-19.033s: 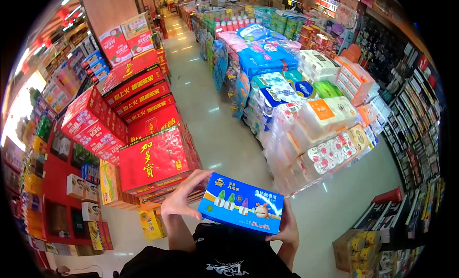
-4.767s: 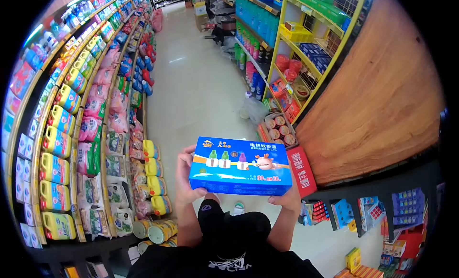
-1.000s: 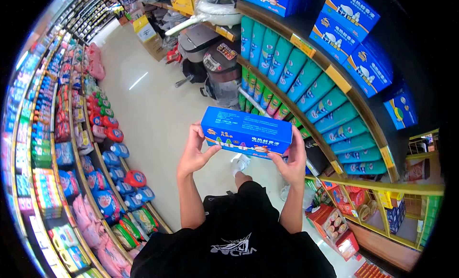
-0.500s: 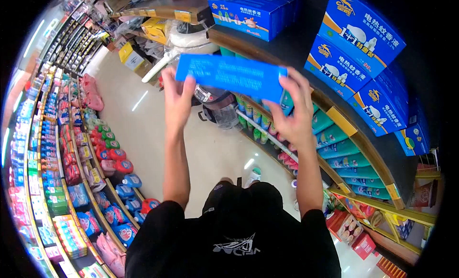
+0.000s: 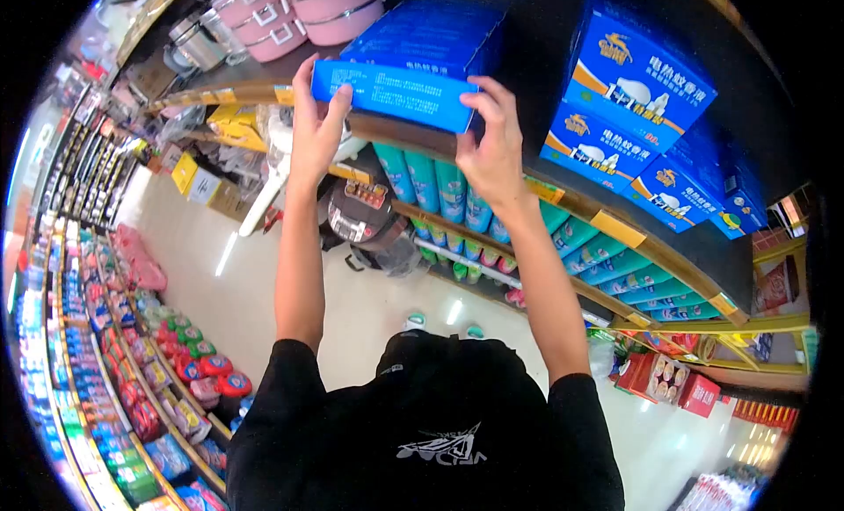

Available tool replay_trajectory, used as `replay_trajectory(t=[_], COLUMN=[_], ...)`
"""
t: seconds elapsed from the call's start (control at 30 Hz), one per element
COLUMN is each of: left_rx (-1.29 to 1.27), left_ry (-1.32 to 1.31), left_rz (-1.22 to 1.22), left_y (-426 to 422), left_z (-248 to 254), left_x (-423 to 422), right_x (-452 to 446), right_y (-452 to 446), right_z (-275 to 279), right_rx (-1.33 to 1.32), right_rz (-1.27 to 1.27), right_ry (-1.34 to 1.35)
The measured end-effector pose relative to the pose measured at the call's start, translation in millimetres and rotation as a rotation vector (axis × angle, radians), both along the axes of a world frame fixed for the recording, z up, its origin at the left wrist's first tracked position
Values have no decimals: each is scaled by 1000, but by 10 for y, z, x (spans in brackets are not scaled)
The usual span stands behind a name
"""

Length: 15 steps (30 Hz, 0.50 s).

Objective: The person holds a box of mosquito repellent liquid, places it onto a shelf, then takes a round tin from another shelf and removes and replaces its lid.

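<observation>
Pinching the blue box at its ends, the left hand has its thumb on the printed face and fingers at the top edge; the right hand has bent fingers and thumb at the other end. Box is up at the front edge of the dark shelf, more blue packaging right behind, contact unclear. Stacked blue cartons sit to the right, pink containers to the left, farther back.
</observation>
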State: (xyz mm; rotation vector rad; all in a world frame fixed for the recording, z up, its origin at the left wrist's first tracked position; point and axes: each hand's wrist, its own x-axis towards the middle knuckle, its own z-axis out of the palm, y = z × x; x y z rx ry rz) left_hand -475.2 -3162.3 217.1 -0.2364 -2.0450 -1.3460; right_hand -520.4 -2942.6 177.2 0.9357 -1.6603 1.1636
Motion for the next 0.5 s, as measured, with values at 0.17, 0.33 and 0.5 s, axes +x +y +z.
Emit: replay_trajectory(t=[0.17,0.33,0.5], left_rx=[-127,-239,-337], left_ry=[50,115,99], left_rz=[65,135,218], left_y=[-189,-294,-311], left_z=[-99,-196,-281], left_x=[-182,-273,-226], right_x=[-9,-11,-26], right_y=[-160,-207,-223], right_z=[-109,-159,-237], right_rx=[24,55,98], right_rz=[-68,-108,-148], right_ry=[-42,-8,20])
